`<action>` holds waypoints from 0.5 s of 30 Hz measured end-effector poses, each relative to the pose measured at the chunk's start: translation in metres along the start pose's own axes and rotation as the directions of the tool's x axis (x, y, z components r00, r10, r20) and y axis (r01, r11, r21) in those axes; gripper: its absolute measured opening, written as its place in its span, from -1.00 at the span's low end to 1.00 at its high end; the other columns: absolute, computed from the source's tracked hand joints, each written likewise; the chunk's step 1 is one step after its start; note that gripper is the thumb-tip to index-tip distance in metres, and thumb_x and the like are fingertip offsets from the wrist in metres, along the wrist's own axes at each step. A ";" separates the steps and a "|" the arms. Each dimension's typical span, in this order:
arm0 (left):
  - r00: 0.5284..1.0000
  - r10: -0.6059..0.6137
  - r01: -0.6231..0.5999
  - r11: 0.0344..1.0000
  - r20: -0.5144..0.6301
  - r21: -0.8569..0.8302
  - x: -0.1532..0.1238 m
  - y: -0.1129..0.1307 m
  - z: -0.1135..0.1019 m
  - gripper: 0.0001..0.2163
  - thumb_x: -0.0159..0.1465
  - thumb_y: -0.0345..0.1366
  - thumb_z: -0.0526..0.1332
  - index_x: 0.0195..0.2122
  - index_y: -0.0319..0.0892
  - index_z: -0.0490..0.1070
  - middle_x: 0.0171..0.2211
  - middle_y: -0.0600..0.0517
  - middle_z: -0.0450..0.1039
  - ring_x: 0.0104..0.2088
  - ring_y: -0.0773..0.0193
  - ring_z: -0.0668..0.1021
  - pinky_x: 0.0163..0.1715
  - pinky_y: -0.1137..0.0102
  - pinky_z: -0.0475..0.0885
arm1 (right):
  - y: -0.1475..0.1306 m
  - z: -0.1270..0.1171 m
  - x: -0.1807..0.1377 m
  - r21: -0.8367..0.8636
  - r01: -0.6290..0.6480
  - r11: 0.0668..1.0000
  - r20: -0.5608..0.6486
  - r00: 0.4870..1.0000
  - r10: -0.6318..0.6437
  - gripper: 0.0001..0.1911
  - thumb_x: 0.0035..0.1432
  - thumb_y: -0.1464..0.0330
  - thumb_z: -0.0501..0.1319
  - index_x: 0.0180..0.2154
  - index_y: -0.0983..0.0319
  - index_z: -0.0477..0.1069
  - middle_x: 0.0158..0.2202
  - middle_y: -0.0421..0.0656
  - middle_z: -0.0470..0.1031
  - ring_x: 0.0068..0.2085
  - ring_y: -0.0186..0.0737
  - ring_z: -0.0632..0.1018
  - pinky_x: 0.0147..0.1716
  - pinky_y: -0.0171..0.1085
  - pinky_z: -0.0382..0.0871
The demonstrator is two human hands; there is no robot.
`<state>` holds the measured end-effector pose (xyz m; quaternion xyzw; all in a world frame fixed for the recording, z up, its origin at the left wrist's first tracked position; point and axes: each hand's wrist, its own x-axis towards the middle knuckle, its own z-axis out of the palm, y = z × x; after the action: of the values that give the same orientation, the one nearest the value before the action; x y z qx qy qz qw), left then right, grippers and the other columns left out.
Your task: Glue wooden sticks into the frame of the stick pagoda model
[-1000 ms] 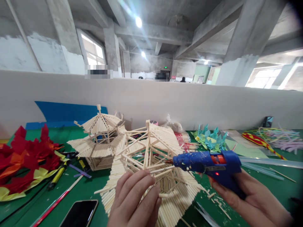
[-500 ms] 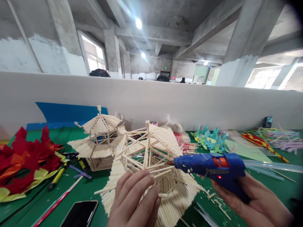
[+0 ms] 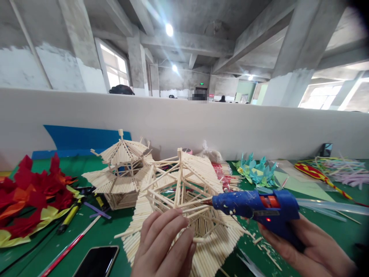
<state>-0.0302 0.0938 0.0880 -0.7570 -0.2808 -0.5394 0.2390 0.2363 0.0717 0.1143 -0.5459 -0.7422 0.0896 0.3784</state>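
A roof frame of thin wooden sticks [image 3: 184, 196] stands tilted on the green table, its open underside toward me. My left hand [image 3: 165, 244] grips its lower edge, fingertips on a stick near the middle. My right hand [image 3: 305, 246] holds a blue hot glue gun [image 3: 256, 209] with an orange trigger and a lit red light. The gun's nozzle touches the sticks at the frame's centre.
A finished stick pavilion [image 3: 121, 173] stands behind left. Red and yellow paper flowers [image 3: 31, 196] lie far left, a black phone [image 3: 96, 261] near the front edge, pens and a red rod beside it. Teal paper shapes [image 3: 256, 171] and coloured strips [image 3: 337, 169] lie right. A white partition runs behind.
The glue gun has dropped slightly and shifted a little right, its nozzle staying at the frame's centre. My left hand has barely moved.
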 end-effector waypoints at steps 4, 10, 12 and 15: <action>1.000 0.006 -0.006 1.000 0.018 -0.002 0.000 0.000 -0.002 -0.86 0.13 -0.51 0.10 -0.40 -0.23 0.44 -0.37 -0.05 0.47 -0.22 0.17 0.48 -0.18 0.23 0.33 | 0.009 0.000 -0.004 -0.064 -0.033 0.997 -0.016 0.999 0.032 -0.62 -0.02 0.18 0.19 -0.13 0.13 0.47 -0.21 -0.11 0.57 -0.25 -0.01 0.57 -0.27 -0.21 0.49; 0.994 -0.070 0.071 0.997 0.079 -0.021 0.004 0.008 -0.004 -0.86 0.14 -0.54 0.10 -0.38 -0.24 0.43 -0.35 -0.07 0.47 -0.19 0.15 0.46 -0.15 0.20 0.31 | 0.004 0.000 -0.002 -0.044 -0.034 0.998 -0.020 0.999 0.033 -0.66 0.01 0.17 0.16 -0.17 0.12 0.48 -0.24 -0.13 0.57 -0.29 -0.07 0.58 -0.26 -0.25 0.49; 0.996 -0.065 0.067 0.998 0.064 -0.018 0.005 0.009 -0.004 -0.85 0.15 -0.53 0.10 -0.38 -0.23 0.43 -0.35 -0.07 0.46 -0.20 0.15 0.46 -0.16 0.20 0.31 | -0.004 -0.001 0.002 0.009 -0.049 0.999 -0.027 0.998 0.050 -0.68 0.02 0.18 0.16 -0.17 0.10 0.46 -0.25 -0.15 0.56 -0.28 -0.09 0.57 -0.26 -0.25 0.48; 0.999 -0.026 0.026 1.000 0.042 -0.002 0.006 0.006 -0.008 -0.86 0.13 -0.52 0.10 -0.41 -0.23 0.43 -0.36 -0.06 0.44 -0.21 0.15 0.46 -0.19 0.21 0.32 | -0.010 -0.003 0.006 0.179 -0.135 0.975 -0.018 0.990 0.141 -0.72 0.04 0.20 0.15 -0.18 0.10 0.38 -0.46 -0.20 0.52 -0.45 -0.20 0.53 -0.47 -0.34 0.49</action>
<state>-0.0299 0.0854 0.0959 -0.7648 -0.2949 -0.5267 0.2251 0.2305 0.0719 0.1245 -0.5615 -0.6857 0.1728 0.4298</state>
